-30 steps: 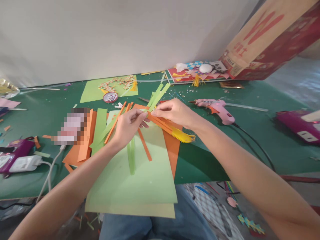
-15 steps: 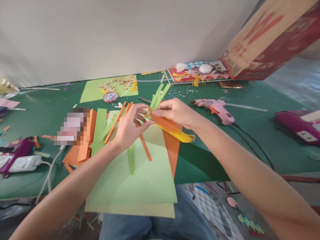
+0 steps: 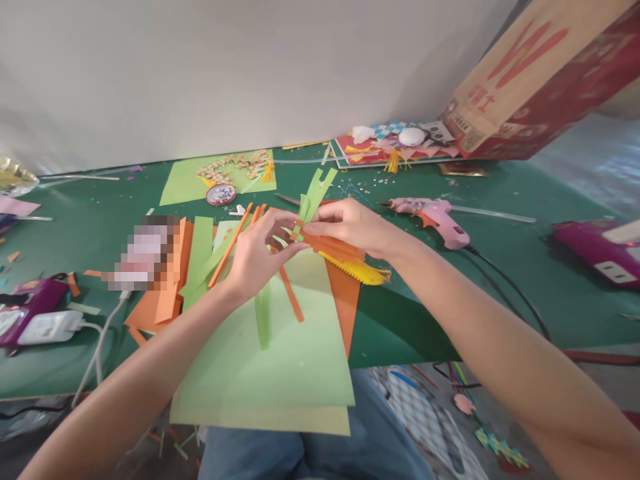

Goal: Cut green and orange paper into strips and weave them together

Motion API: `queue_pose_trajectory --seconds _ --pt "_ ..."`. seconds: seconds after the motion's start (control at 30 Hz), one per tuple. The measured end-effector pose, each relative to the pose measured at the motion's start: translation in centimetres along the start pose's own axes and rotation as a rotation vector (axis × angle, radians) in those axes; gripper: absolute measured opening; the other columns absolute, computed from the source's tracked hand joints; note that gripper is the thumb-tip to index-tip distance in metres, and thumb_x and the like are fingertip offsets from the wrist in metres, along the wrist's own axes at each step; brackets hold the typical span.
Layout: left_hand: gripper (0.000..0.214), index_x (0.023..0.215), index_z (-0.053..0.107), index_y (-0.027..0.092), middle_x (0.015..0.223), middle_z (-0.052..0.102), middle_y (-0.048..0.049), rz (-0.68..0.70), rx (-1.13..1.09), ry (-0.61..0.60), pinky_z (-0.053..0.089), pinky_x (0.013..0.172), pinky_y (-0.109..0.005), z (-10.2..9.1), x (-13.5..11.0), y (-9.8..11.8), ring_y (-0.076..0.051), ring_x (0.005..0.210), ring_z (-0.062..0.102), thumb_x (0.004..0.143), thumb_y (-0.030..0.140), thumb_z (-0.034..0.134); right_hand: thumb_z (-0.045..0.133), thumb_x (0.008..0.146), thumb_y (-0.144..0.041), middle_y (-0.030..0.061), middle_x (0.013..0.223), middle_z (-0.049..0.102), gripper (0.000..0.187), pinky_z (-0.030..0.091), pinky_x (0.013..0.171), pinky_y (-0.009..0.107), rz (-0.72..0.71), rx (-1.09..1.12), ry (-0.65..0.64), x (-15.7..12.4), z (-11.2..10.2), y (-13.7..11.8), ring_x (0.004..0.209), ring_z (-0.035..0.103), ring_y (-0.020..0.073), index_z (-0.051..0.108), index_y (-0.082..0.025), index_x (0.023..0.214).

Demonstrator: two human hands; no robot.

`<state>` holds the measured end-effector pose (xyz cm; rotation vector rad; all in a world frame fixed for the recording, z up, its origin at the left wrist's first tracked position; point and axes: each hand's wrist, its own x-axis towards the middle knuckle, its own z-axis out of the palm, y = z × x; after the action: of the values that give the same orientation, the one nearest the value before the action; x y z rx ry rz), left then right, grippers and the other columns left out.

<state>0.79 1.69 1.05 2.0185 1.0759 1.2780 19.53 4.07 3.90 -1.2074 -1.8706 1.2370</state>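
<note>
Both hands meet over a small weave of green and orange paper strips (image 3: 300,233) held above the green table (image 3: 75,213). My left hand (image 3: 260,253) pinches the weave's near left side, and green and orange strip ends hang down below it. My right hand (image 3: 350,227) pinches the right side where the orange strips run. Green strip ends (image 3: 316,190) stick up and away past the fingers. Beneath the hands lies a light green paper sheet (image 3: 280,373), reaching past the table's near edge over my lap.
A yellow serrated cutter (image 3: 357,270) lies under my right wrist on an orange sheet. A pink glue gun (image 3: 435,217) with a black cord rests to the right. Cut orange and green strips (image 3: 195,260) pile at the left. A cardboard box (image 3: 530,73) leans at the back right.
My left fingers have shifted from pinching beside the right hand to spreading around the weave's left side. The green strip ends have swung a little more upright. The woven part now shows between the hands.
</note>
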Motion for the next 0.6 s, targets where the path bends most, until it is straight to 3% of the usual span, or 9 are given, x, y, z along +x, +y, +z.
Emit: queue_pose_trajectory --seconds 0.27,0.6 --pt "0.022 0.087 0.058 0.02 0.075 0.069 0.0022 0.03 -0.041 0.05 0.057 0.059 -0.02 0.1 -0.02 0.05 -0.011 0.066 0.069 0.074 0.022 0.077 0.073 0.067 -0.057 -0.003 0.056 0.051 0.043 0.03 0.052 0.026 0.048 0.045 0.06 -0.15 -0.1 -0.21 0.053 0.042 0.0087 0.057 -0.018 0.059" --pt "0.019 0.08 0.058 0.02 0.069 0.068 0.0035 -0.024 -0.111 0.018 0.056 0.059 -0.021 0.08 0.01 0.02 -0.011 0.06 0.069 0.073 0.012 0.074 0.071 0.07 -0.051 0.0001 0.064 0.063 0.036 0.04 0.062 0.028 0.026 0.068 -0.021 -0.34 -0.17 -0.36 0.061 0.054 0.0116 0.06 -0.019 0.06"
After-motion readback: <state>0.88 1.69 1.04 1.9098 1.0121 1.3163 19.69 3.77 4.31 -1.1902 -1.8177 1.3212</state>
